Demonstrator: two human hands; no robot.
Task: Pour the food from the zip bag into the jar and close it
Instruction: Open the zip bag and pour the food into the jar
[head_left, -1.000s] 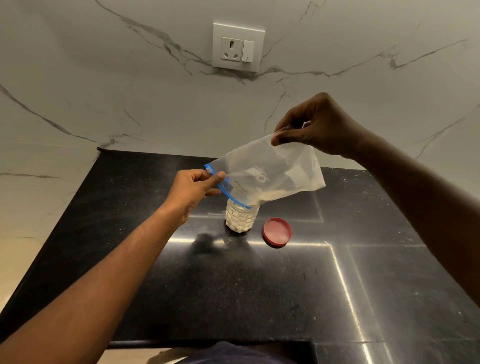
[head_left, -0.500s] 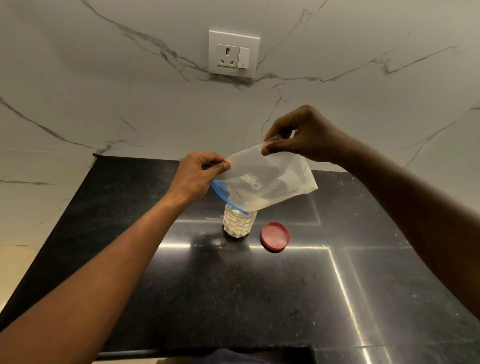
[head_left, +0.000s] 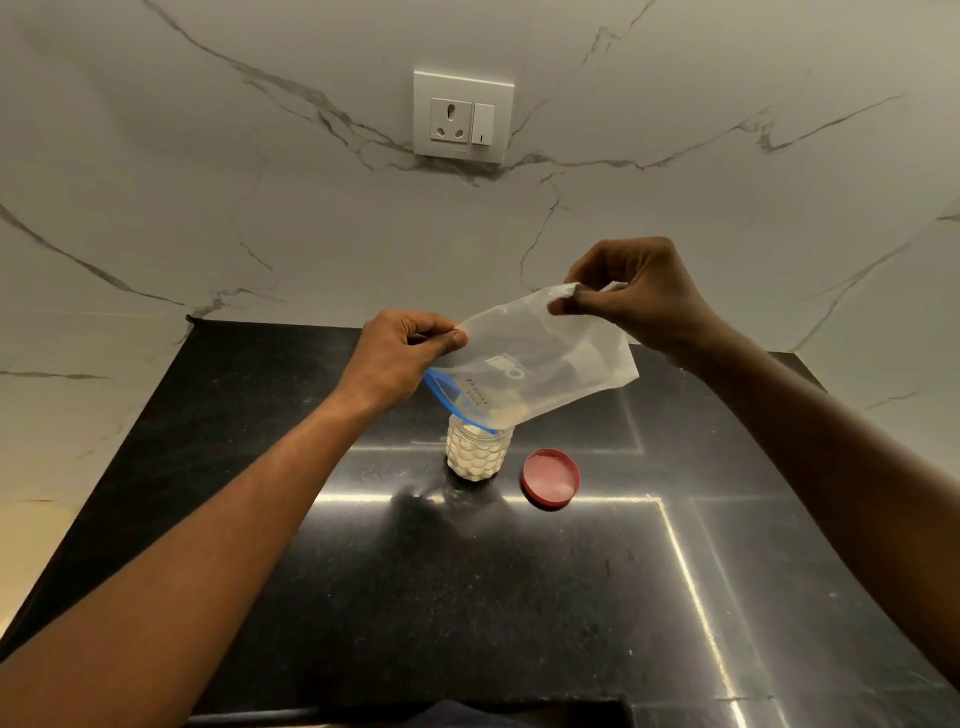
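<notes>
A clear zip bag (head_left: 540, 358) with a blue zip edge hangs tilted over a small clear jar (head_left: 478, 451) on the black counter. The bag's open mouth points down onto the jar's rim. The jar holds pale, whitish food nearly to its top, and a little food lies in the bag's low corner. My left hand (head_left: 400, 358) pinches the bag's edge near the mouth. My right hand (head_left: 634, 291) pinches the bag's raised bottom corner, higher up. A red lid (head_left: 550, 478) lies flat on the counter, just right of the jar, apart from it.
The black stone counter (head_left: 467, 597) meets a white marbled wall (head_left: 260, 208) at the back and left. A white socket with a switch (head_left: 462, 117) sits on the wall above the jar. Dark cloth shows at the bottom edge.
My left hand moved up along the bag's edge, and the bag's mouth dropped lower onto the jar. Less food shows inside the bag than a second ago.
</notes>
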